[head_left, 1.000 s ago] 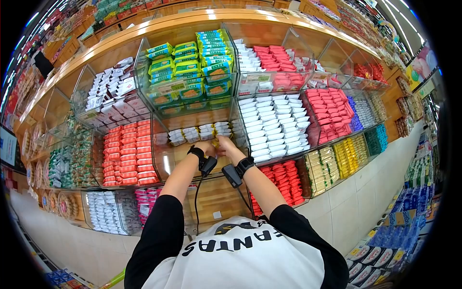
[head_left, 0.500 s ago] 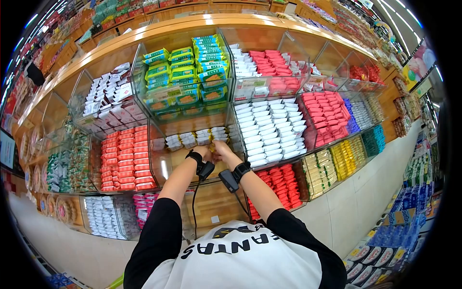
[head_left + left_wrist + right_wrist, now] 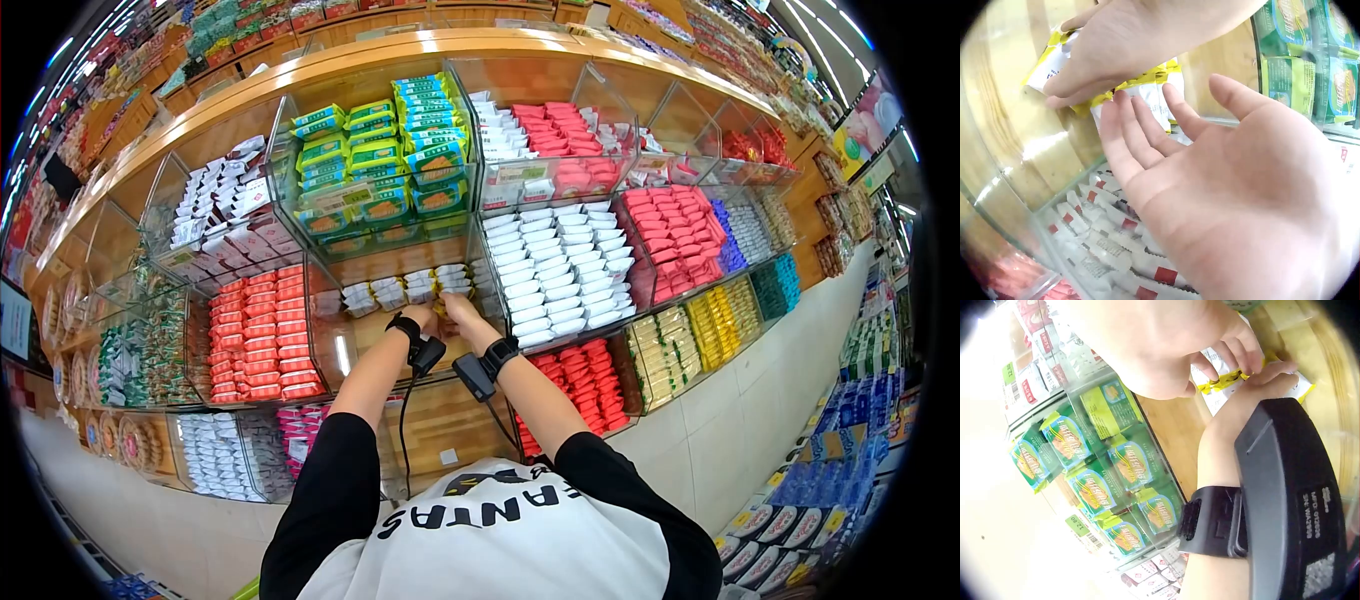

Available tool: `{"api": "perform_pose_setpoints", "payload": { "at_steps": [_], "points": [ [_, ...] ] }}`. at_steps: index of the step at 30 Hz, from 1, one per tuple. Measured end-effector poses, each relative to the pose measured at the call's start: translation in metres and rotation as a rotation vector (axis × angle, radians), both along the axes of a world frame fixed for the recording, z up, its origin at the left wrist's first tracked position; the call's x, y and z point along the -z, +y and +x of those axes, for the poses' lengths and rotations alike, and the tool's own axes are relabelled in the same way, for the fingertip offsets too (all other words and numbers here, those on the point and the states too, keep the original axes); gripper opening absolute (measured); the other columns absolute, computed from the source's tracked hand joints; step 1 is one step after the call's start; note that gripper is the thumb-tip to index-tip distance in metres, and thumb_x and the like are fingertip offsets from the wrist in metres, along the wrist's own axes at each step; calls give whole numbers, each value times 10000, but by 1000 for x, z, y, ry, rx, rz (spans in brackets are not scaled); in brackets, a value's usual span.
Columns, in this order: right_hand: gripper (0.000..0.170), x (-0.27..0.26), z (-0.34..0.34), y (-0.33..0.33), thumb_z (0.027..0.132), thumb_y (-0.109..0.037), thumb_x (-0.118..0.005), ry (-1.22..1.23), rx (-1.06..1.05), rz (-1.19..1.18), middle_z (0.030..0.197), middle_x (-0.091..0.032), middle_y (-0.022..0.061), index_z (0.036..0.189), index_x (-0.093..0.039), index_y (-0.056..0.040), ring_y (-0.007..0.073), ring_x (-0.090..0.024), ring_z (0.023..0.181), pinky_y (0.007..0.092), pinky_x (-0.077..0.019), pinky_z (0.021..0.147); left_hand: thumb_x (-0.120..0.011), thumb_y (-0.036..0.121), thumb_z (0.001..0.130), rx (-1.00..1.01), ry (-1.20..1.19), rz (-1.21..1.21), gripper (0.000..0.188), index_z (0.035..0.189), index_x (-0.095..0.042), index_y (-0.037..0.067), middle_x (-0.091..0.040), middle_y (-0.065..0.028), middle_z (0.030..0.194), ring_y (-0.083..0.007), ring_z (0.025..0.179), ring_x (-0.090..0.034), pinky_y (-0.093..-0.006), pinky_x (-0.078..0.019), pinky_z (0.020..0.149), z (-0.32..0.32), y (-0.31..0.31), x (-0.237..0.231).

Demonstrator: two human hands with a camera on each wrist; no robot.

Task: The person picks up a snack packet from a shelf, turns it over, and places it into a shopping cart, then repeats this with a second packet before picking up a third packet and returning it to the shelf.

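White-and-yellow packets (image 3: 388,292) form a short row at the back of a wooden-bottomed bin. At the right end of this row, my left hand (image 3: 421,319) and right hand (image 3: 462,309) are close together. In the left wrist view my left hand (image 3: 1229,169) has its palm showing and its fingers loosely bent, fingertips against a packet (image 3: 1147,100). My right hand (image 3: 1122,47) holds another packet (image 3: 1044,69) between thumb and fingers. The right wrist view shows my right hand's bent fingers (image 3: 1244,353) over the packets (image 3: 1216,397); its thumb is hidden there.
Clear dividers surround the bin. Green biscuit packs (image 3: 375,160) stand behind it, red packets (image 3: 260,330) to the left, white packets (image 3: 565,265) to the right. A lower wooden bin (image 3: 455,415) lies in front. A cable (image 3: 405,435) hangs from the left wrist device.
The head view has shifted slightly, so the bins appear a little further left. Both hands stay by the row's right end, with little visible movement.
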State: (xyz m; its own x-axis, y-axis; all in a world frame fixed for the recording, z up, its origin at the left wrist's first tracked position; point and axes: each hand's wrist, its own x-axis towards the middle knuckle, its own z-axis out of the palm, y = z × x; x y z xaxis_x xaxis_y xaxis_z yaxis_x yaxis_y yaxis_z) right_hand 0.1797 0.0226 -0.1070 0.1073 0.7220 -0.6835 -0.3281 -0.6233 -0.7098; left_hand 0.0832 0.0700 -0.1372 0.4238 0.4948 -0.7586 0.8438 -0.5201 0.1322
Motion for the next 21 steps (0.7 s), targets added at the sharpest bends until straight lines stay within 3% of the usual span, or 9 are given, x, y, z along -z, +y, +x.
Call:
{"api": "perform_pose_setpoints", "payload": {
  "at_steps": [4,7,17,19,21],
  "points": [
    [284,-4,0,-1,842,-237,-387,-30,-25,-12,476,-349,64,922,-440,30,168,-291,317,336,-220,321,-582,572,603,93,45,-9,711,1196,-446,204,-217,-92,1354,-291,1123,-396,-380,-372,878,5,-5,-20],
    [283,-6,0,-2,841,-238,-387,-16,-5,1,488,-365,73,896,-438,35,169,-293,308,332,-208,309,-630,459,591,59,30,-11,605,1136,-511,224,-219,-92,1353,-284,1104,-413,-393,-382,851,7,-8,-32],
    [309,-3,-1,-2,836,-260,-400,-81,-18,64,444,-387,90,869,-446,44,182,-320,292,340,-233,284,-637,463,580,42,6,-52,595,1111,-526,218,-302,-82,1307,-300,1062,-446,-392,-390,851,6,-1,-10],
    [312,-2,-1,-2,836,-262,-400,-86,-13,71,439,-392,96,865,-449,45,185,-324,290,343,-241,282,-638,468,583,43,10,-55,591,1107,-528,218,-315,-79,1299,-294,1050,-458,-388,-393,848,5,-5,-22],
    [312,-1,1,-2,836,-266,-399,-71,-44,69,470,-411,95,871,-451,39,187,-357,320,339,-266,297,-633,482,592,10,-63,-13,600,1106,-526,192,-411,-89,1227,-275,1014,-488,-382,-407,819,1,-10,-39]
  ]
}}
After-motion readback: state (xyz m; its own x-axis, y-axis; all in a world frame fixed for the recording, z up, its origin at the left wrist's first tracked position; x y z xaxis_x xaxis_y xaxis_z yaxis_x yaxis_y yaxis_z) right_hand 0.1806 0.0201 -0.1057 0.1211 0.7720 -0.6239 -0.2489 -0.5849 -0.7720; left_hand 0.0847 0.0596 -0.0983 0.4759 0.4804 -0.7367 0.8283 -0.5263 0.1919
